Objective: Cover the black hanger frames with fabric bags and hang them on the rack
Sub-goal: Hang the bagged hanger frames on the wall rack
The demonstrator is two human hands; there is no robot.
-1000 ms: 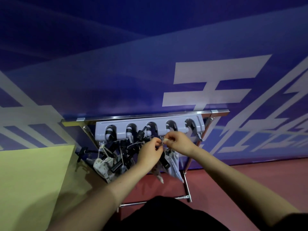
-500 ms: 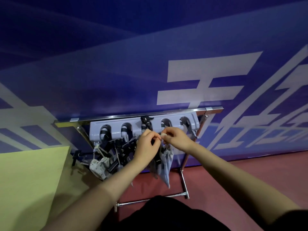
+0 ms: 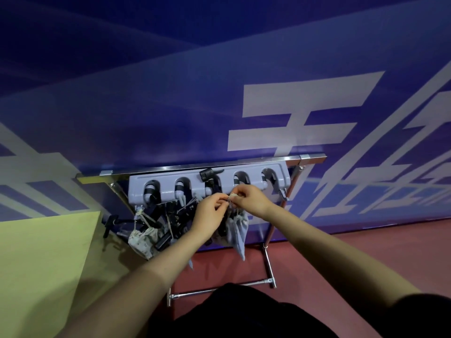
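Pinching the drawstring (image 3: 230, 198) of the grey fabric bag (image 3: 236, 225) between both hands (image 3: 209, 213) (image 3: 249, 200), we should cinch it evenly, keeping the bag hanging straight below the rack (image 3: 273, 175).

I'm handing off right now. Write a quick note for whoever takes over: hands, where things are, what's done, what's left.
Left hand and right hand both pinch the drawstring atop the grey-blue bag, just below the grey rack.
Done: a patterned bag already hangs at the rack's left end.
Left: hook the grey-blue bag on; bare black frames dangling between the bags still look uncovered.
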